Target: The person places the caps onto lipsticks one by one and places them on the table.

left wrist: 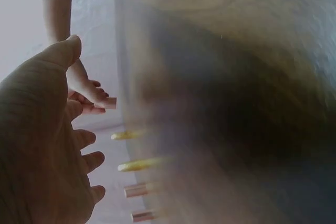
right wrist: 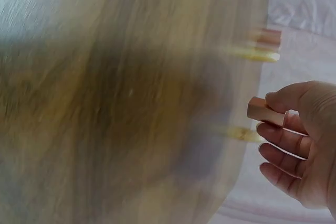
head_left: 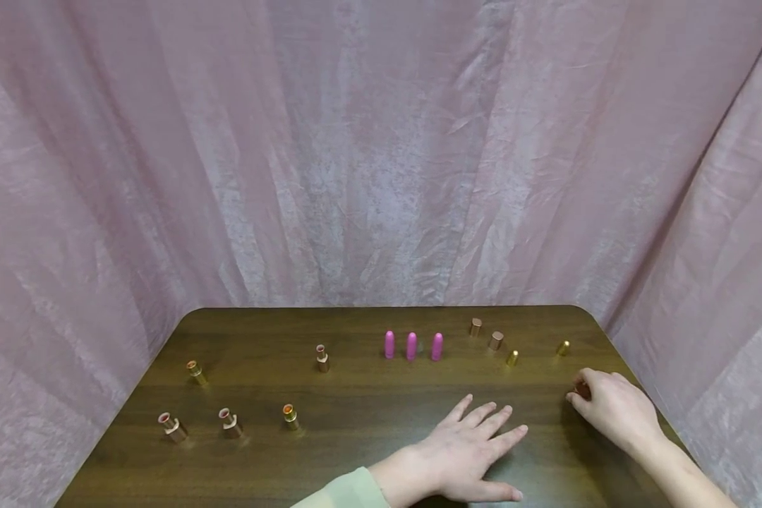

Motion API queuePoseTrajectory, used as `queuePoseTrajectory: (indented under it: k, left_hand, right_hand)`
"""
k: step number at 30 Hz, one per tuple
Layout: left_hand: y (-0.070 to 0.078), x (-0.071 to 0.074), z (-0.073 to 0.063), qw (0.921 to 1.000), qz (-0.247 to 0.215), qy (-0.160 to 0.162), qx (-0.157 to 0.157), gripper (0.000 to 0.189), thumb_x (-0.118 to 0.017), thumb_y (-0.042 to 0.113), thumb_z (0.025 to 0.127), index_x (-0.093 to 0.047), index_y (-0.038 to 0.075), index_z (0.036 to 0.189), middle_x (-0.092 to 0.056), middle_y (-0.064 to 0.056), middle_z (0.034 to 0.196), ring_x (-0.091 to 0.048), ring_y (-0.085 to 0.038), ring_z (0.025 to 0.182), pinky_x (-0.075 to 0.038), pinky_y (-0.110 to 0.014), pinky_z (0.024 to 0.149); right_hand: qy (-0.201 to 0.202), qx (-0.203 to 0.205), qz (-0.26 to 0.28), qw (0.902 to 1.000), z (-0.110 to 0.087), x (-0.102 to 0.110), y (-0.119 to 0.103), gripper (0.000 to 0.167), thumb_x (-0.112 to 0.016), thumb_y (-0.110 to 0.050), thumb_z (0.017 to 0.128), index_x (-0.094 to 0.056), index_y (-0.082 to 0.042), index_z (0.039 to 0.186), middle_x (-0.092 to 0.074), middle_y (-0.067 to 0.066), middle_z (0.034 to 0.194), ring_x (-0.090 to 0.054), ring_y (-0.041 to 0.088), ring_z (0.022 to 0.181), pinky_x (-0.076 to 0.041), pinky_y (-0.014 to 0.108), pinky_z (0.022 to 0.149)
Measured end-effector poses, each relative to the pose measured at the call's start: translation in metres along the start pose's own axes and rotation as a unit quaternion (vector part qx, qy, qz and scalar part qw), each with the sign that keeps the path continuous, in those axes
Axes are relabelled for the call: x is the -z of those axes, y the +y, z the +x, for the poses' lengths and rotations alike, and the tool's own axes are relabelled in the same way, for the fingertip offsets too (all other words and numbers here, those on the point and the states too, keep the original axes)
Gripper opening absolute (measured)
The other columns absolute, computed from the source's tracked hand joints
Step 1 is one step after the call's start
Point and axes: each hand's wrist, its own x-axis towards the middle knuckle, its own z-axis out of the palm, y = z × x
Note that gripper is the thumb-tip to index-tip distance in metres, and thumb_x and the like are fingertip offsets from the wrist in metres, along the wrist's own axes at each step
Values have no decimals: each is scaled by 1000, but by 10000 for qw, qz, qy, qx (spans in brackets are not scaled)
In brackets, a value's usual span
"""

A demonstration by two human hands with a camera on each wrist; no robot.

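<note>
My right hand [head_left: 617, 410] is at the table's right side, pinching a rose-gold lipstick cap [right wrist: 265, 112] between thumb and fingers. In the head view the hand mostly hides that cap. Just beyond it stands a gold bullet-shaped cap [head_left: 563, 348], with a second gold cap [head_left: 512, 358] to its left. Two more rose-gold caps, a farther one [head_left: 476, 327] and a nearer one [head_left: 496, 341], stand behind them. Low over the front middle of the table, my left hand [head_left: 466, 451] has its fingers spread and holds nothing; whether it touches the wood is unclear.
Three pink bullet-shaped tubes [head_left: 411, 346] stand at the back middle of the wooden table [head_left: 355, 395]. Uncapped lipsticks are spread over the left: three rose-gold ones [head_left: 231, 423] and two gold ones [head_left: 290, 416]. Pink curtains [head_left: 368, 176] hang behind and beside the table.
</note>
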Motion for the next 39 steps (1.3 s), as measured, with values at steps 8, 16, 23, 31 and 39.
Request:
queuePoseTrajectory:
  k: [8,16,23,31,39]
  left_hand:
    - [-22,13,-22,9992,-278,295,0,87,-23,83,94,-11,34,165,-11,3,170,-11,-18,155,-10,-49,123]
    - [-48,18,-56,9957,-471,798,85,86,-24,79,97,-14,28,165,-15,-3,170,-16,-23,155,-14,-54,122]
    - [-62,22,-86,9916,-649,1097,198,85,-35,75,98,-11,28,165,-17,-2,170,-16,-22,155,-15,-56,121]
    - [-87,32,-127,9741,-831,2028,563,75,-54,60,100,-34,22,161,-35,0,163,-31,-22,150,-18,-51,122]
    - [-136,43,-209,9150,-1128,3291,2044,62,-76,33,92,-54,20,149,-53,2,150,-47,-25,139,-30,-44,116]
  right_hand:
    - [182,149,398,9989,-2,1,-30,17,-80,-18,85,-72,-15,100,-65,-7,82,-58,19,77,-45,39,58]
    - [777,780,874,9901,-4,-8,-62,29,-83,-14,84,-74,-15,112,-72,-7,96,-65,19,89,-51,42,67]
    - [1380,1469,1189,9722,-9,-17,-81,37,-90,-11,76,-73,-33,102,-65,-22,102,-58,9,100,-47,32,80]
    - [1471,1706,1386,9644,-12,-22,-97,39,-88,-11,76,-70,-35,101,-65,-26,102,-58,3,100,-43,21,83]
    - [1518,1808,1133,9651,-12,-26,-98,37,-88,-14,75,-70,-35,100,-63,-28,100,-58,2,98,-43,20,81]
